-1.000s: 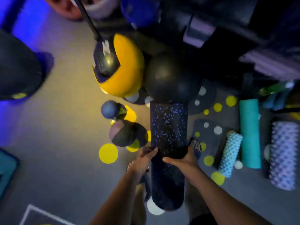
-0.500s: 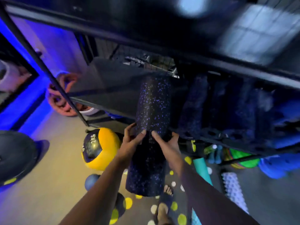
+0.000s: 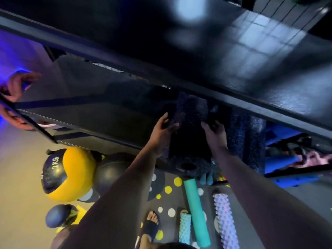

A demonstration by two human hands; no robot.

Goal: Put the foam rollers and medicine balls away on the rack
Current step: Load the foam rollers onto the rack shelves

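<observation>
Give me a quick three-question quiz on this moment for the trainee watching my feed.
1. How many hands grip the black blue-speckled foam roller? A none, B one, C two.
2. True or false: the smooth teal foam roller lies below the dark metal rack, not on it.
3. Fill in: the yellow-and-black medicine ball is marked ____.

Key: 1 C, the left hand and right hand both hold it. 2 true. 3 2KG.
</observation>
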